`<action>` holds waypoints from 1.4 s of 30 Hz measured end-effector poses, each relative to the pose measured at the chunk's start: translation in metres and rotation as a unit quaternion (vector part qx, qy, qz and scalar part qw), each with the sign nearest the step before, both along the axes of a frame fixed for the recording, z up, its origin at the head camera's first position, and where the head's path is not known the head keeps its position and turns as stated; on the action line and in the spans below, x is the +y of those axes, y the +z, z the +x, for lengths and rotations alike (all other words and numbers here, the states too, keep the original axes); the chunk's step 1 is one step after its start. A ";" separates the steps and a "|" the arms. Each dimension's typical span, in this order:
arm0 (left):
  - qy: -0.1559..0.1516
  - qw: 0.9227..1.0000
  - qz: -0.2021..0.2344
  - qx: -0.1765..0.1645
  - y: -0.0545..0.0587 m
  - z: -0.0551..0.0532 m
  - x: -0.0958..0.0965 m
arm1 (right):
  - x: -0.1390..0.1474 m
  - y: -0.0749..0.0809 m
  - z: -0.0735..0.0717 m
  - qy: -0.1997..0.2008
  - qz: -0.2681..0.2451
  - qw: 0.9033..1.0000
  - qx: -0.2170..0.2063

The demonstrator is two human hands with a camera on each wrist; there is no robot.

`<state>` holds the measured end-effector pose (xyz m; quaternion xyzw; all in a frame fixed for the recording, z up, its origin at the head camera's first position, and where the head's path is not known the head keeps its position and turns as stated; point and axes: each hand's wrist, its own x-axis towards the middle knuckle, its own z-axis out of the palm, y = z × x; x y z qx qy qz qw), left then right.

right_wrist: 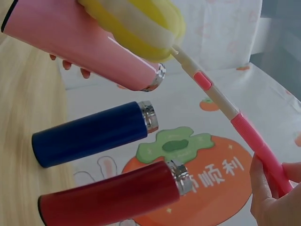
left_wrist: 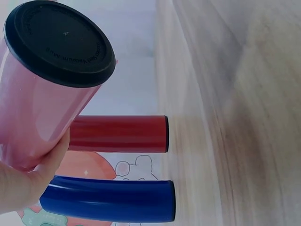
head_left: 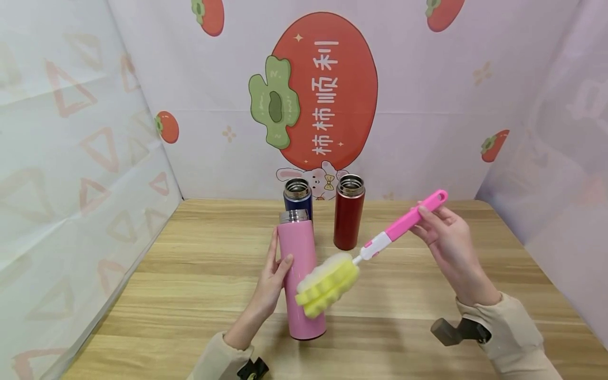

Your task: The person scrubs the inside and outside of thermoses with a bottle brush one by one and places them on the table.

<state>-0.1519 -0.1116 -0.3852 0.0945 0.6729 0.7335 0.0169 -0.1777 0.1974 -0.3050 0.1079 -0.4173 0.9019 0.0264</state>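
My left hand (head_left: 268,279) grips a pink vacuum bottle (head_left: 295,243) around its side. The bottle leans slightly, its steel-rimmed mouth up, and its black base (left_wrist: 61,47) shows raised above the table in the left wrist view. Over on the right, my right hand (head_left: 448,243) pinches the pink handle of a sponge bottle brush (head_left: 377,245). The brush slants down to the left, and its yellow and white sponge head (head_left: 330,287) overlaps the lower part of the pink bottle in the head view. In the right wrist view the sponge passes in front of the bottle's side.
A blue bottle (left_wrist: 113,200) and a red bottle (head_left: 348,221) stand uncapped toward the back of the wooden table (head_left: 204,274). The pink bottle partly hides the blue one in the head view. Printed cloth (head_left: 214,153) hangs behind and along both sides.
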 end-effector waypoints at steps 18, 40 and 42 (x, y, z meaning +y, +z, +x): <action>-0.005 1.000 0.020 -0.007 0.000 0.000 -0.001 | -0.010 -0.014 0.006 0.028 0.066 0.997 0.022; -0.086 0.995 0.047 -0.023 -0.009 0.006 -0.004 | -0.002 0.021 -0.010 -0.088 -0.044 0.995 0.012; -0.095 0.994 0.052 -0.025 -0.010 0.006 -0.004 | -0.002 0.023 -0.011 -0.095 -0.052 0.994 0.010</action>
